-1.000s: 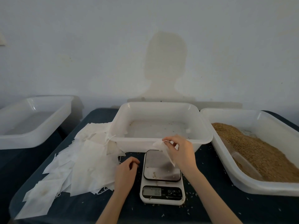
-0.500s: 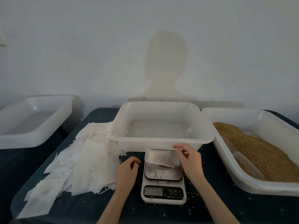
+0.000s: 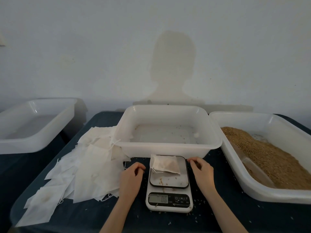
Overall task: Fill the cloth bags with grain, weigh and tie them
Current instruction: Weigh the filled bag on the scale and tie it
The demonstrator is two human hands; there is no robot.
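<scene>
Low centre of the frame, the left hand (image 3: 130, 179) rests on the bench, fingers loosely curled, empty. The cloth bag (image 3: 165, 164) lies across the scale (image 3: 169, 189), long axis left-right. The right hand (image 3: 202, 170), equally near, holds nothing.

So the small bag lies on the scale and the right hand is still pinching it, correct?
Not quite. The small bag does lie on the scale, but the head view shows the right hand beside the scale, apart from the bag.
</scene>
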